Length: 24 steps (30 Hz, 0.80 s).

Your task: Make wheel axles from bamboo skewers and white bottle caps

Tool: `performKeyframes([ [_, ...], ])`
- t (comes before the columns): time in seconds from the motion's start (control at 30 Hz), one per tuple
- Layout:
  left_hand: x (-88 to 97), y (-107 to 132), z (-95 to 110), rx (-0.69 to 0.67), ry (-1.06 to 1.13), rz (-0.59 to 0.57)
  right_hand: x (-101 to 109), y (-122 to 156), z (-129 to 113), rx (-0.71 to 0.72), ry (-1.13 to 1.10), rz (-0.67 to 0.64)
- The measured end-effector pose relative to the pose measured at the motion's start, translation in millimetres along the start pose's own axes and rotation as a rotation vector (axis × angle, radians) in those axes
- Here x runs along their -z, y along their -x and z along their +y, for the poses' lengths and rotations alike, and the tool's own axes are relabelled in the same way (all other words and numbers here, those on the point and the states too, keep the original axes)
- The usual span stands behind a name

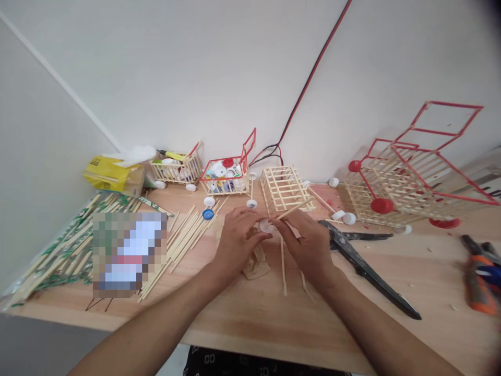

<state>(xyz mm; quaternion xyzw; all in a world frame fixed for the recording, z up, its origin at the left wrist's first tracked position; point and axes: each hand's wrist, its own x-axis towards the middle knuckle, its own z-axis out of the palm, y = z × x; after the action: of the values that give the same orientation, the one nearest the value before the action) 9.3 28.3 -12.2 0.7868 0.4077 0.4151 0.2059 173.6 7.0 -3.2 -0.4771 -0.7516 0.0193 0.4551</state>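
Just above the wooden table, my left hand pinches a clear whitish bottle cap between thumb and fingers. My right hand grips a thin wooden stick, which points up to the right; its fingertips meet the cap too. The stick's lower end is hidden by the fingers, so I cannot tell whether it touches the cap. Under the hands lie a crumpled brownish scrap and a loose stick. Behind them stands a slatted stick basket.
Black pruning shears lie right of my hands, with orange-handled pliers beyond. Small stick carts line the wall; larger red-trimmed carts stand right. Loose sticks and wrapped chopsticks spread left, beside a blurred-out phone-like object.
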Motion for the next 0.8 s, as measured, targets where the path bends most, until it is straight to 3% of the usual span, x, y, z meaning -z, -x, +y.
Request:
performKeyframes([
  [0.37,-4.8,0.4,-1.6,0.102,0.181,0.026,-0.4,-0.8,0.4,-0.021,-0.015,0.013],
  [0.8,-5.4,1.6,-3.6,0.066,0.177,0.056,0.3,0.2,0.2,-0.025,-0.020,0.011],
])
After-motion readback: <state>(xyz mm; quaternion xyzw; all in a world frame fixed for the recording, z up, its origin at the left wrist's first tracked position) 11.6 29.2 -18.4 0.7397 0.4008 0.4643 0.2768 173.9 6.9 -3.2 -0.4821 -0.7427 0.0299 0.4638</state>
